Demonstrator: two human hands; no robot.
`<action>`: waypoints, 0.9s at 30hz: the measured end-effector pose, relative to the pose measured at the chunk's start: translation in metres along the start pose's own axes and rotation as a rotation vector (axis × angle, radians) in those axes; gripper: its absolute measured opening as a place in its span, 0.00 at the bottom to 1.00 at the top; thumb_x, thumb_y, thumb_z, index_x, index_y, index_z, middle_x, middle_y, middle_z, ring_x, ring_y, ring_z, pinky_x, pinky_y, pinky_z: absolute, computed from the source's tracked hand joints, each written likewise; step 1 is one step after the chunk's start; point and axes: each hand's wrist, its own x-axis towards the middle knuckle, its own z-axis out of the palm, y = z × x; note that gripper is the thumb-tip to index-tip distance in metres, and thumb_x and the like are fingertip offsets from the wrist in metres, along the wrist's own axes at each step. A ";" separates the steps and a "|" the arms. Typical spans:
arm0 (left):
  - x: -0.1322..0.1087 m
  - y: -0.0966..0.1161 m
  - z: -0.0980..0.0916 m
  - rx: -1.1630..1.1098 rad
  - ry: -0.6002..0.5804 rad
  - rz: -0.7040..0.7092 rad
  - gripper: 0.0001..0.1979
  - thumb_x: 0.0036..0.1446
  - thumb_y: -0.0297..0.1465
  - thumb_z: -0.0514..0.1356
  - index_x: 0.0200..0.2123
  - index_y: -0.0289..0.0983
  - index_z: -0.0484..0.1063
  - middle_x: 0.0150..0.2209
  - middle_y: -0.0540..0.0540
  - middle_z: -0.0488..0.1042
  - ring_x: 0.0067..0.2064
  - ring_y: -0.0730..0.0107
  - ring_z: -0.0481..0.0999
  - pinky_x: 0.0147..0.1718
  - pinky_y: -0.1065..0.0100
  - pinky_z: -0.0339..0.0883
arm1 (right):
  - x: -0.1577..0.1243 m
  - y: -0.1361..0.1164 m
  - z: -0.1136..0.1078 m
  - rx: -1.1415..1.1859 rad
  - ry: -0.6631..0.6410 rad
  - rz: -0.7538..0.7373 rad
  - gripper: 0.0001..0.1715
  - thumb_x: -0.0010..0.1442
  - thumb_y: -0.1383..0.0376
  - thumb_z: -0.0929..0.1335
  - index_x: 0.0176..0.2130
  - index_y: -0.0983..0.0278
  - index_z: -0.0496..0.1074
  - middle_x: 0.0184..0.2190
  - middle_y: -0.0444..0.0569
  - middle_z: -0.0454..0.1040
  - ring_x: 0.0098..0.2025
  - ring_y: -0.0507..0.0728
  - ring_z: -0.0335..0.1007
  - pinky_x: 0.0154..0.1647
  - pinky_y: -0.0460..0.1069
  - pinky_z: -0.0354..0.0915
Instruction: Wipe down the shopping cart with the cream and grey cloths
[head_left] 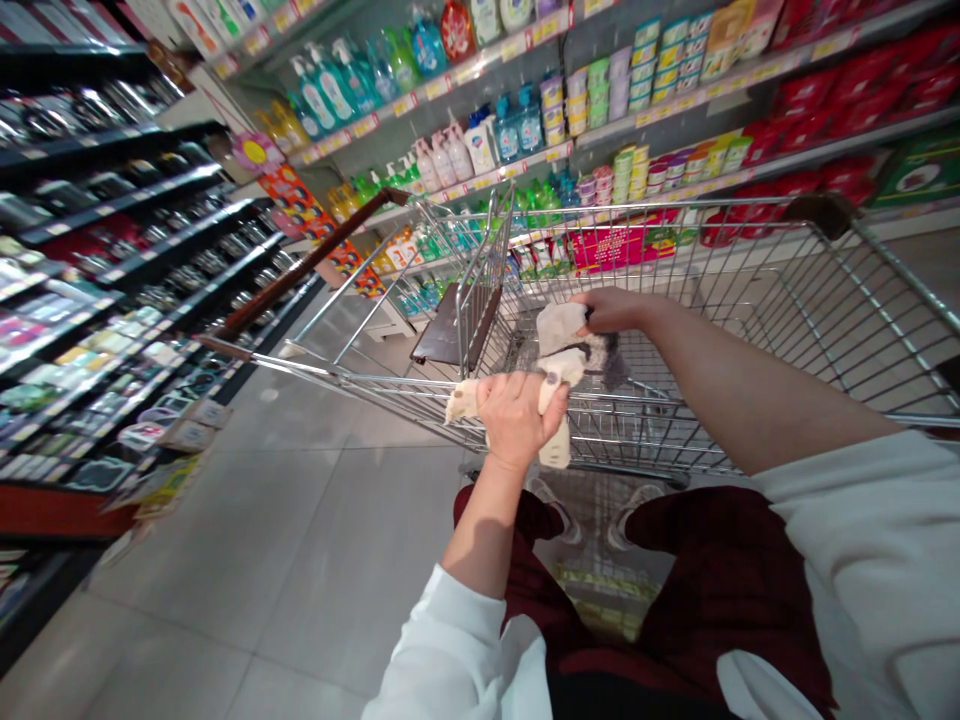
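My left hand (519, 415) is closed around a cream cloth-like piece (555, 447) with small brown marks, at the near side rail of the shopping cart (660, 402). Parts of this cloth stick out on both sides of my fist. My right hand (611, 309) reaches over the cart's wire basket and pinches a soft white and dark grey cloth (561, 325). The two soft pieces meet between my hands; whether they are one item I cannot tell. To the left, the brown child-seat flap (459, 328) and the brown handle (307, 265) belong to the cart.
Beyond the cart stands a shelf (480, 75) of pump bottles, stacked tubs and red packages. A dark rack of goods (97, 230), blurred, runs along the left. Grey floor tiles (300, 540) lie between, and my shoes (555, 510) are beside the cart.
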 end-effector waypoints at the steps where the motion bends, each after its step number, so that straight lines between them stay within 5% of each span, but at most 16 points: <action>1: -0.002 -0.012 -0.003 0.011 -0.003 0.008 0.19 0.66 0.43 0.51 0.29 0.40 0.71 0.26 0.45 0.71 0.32 0.61 0.67 0.38 0.57 0.53 | 0.000 0.000 0.000 -0.005 0.005 0.006 0.19 0.47 0.63 0.73 0.42 0.62 0.79 0.36 0.46 0.81 0.42 0.59 0.75 0.39 0.46 0.66; 9: -0.010 -0.129 -0.033 0.157 -0.046 -0.148 0.20 0.66 0.43 0.45 0.25 0.42 0.61 0.25 0.44 0.66 0.32 0.58 0.63 0.38 0.57 0.53 | -0.005 -0.005 -0.005 -0.043 -0.007 0.007 0.21 0.48 0.62 0.73 0.44 0.61 0.78 0.40 0.47 0.81 0.44 0.60 0.75 0.41 0.47 0.67; 13: -0.009 -0.167 -0.042 0.203 -0.011 -0.289 0.18 0.65 0.42 0.44 0.23 0.43 0.54 0.24 0.46 0.61 0.31 0.59 0.61 0.40 0.56 0.54 | -0.007 -0.009 -0.006 -0.043 -0.024 0.036 0.21 0.49 0.62 0.72 0.45 0.62 0.78 0.41 0.48 0.81 0.45 0.60 0.75 0.42 0.47 0.66; 27: -0.004 -0.156 -0.037 0.205 0.003 -0.460 0.17 0.63 0.40 0.46 0.22 0.43 0.51 0.23 0.46 0.61 0.32 0.58 0.63 0.42 0.55 0.54 | -0.001 0.009 -0.004 -0.024 0.008 -0.027 0.19 0.50 0.60 0.73 0.43 0.63 0.76 0.42 0.48 0.80 0.43 0.58 0.74 0.41 0.48 0.66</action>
